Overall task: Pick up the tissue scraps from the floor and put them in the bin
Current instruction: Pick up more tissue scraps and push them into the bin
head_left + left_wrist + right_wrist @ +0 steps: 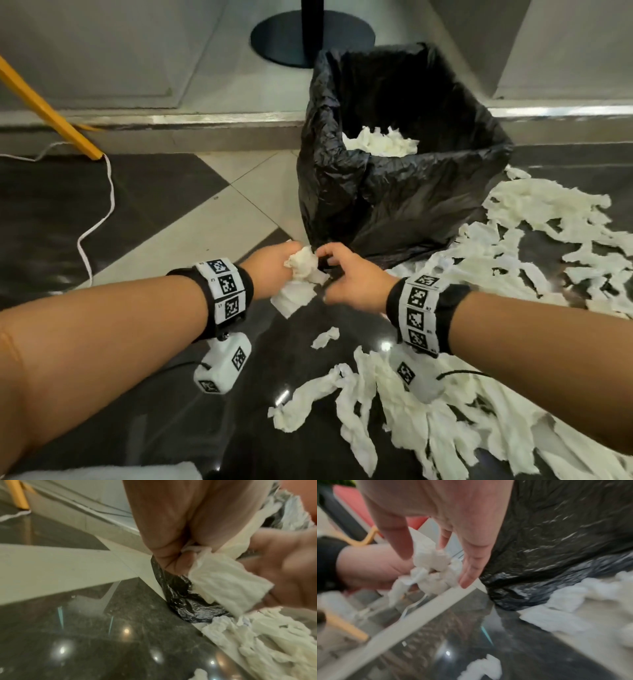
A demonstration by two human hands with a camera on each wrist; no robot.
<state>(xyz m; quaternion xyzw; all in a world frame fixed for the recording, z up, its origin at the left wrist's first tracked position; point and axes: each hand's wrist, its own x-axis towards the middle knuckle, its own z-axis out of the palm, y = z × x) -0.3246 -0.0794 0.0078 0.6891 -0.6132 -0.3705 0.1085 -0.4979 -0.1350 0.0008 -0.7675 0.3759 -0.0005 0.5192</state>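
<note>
My left hand (pixel 291 262) grips a crumpled wad of white tissue scraps (pixel 303 269) low over the floor, just in front of the bin. In the left wrist view its fingers (pixel 178 561) curl round the wad (pixel 226 584). My right hand (pixel 334 270) is beside it, fingers fairly straight and touching the wad (pixel 429 559) without closing on it. The bin (pixel 424 161), lined with a black bag, stands right behind both hands and holds some tissue (pixel 380 142). Several torn scraps lie on the floor to the right (pixel 534 219) and near me (pixel 394 404).
A small loose scrap (pixel 325 337) lies under my wrists. A white cable (pixel 99 219) and a yellow leg (pixel 48 109) are at the left. Behind the bin runs a raised step with a metal edge (pixel 171 120), and a black round stand base (pixel 308 34) sits on it.
</note>
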